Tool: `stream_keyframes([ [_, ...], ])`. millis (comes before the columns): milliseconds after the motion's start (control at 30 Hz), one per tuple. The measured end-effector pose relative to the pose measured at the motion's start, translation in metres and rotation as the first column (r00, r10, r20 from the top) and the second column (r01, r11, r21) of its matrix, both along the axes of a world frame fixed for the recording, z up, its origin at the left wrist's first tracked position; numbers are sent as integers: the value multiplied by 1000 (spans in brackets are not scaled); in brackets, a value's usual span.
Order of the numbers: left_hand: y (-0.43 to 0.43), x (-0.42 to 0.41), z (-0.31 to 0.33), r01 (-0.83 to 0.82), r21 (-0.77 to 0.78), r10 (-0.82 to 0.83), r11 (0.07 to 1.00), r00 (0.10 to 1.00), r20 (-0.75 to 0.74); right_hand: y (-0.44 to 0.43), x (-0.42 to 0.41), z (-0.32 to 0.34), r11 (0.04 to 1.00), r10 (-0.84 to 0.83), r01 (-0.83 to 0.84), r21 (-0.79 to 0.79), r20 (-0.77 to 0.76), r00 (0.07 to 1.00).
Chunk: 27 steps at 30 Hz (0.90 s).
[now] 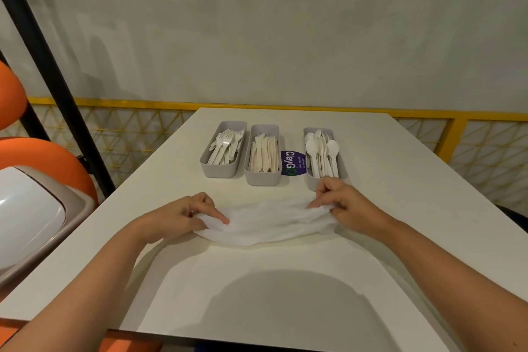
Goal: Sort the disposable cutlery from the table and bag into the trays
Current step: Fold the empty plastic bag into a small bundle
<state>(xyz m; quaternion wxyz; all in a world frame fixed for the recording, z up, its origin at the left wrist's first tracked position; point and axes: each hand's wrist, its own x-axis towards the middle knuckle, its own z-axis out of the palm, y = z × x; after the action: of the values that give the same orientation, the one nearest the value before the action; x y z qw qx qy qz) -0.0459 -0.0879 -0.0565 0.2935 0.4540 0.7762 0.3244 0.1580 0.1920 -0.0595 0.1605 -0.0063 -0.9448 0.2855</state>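
A crumpled white plastic bag lies flat on the white table between my hands. My left hand pinches its left end, index finger stretched along the plastic. My right hand grips its right end with curled fingers. Behind the bag stand three grey trays: the left tray holds white forks, the middle tray holds white knives, the right tray holds white spoons. No loose cutlery shows on the table.
A purple ClayGo sticker sits on the table between the middle and right trays. A bin with a white lid and orange seats stand to the left. A yellow railing runs behind the table.
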Motion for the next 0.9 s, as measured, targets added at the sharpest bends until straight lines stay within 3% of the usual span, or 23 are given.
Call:
stream_keyframes([
  [100, 3, 10, 10, 61, -206, -69, 977, 997, -29, 0, 3, -12, 980, -6, -15, 197, 106, 994],
  [200, 6, 16, 9, 49, -294, -116, 955, 970, -216, -1, 4, -14, 942, -17, -56, 332, 213, 977],
  [300, 16, 28, 5, -3, -212, -96, 977, 886, -454, -5, 5, -1, 957, -65, -37, 287, 336, 940],
  [367, 22, 34, 6, 9, -248, -151, 969, 816, -558, -10, 6, 13, 973, -112, 19, 231, 395, 912],
  [467, 27, 42, 13, -10, -299, -174, 954, 793, -584, -23, 7, 31, 897, -225, 103, 430, 244, 943],
  [567, 30, 49, 22, -52, -337, -163, 940, 799, -578, -56, 4, 30, 846, -190, 85, 527, 148, 970],
  [667, 33, 59, 35, -34, -376, -208, 926, 786, -582, -88, -1, 7, 905, -111, -24, 424, 292, 950],
  [767, 34, 71, 57, 34, -332, -215, 943, 824, -525, -100, -7, -9, 993, -38, -13, 119, 417, 908],
  [833, 39, 78, 71, 86, -183, -164, 979, 867, -470, -100, -12, -17, 993, 26, 23, -115, 411, 911],
  [900, 50, 81, 77, 77, 23, -59, 997, 894, -444, -99, -13, -21, 946, 84, 20, -323, 304, 949],
])
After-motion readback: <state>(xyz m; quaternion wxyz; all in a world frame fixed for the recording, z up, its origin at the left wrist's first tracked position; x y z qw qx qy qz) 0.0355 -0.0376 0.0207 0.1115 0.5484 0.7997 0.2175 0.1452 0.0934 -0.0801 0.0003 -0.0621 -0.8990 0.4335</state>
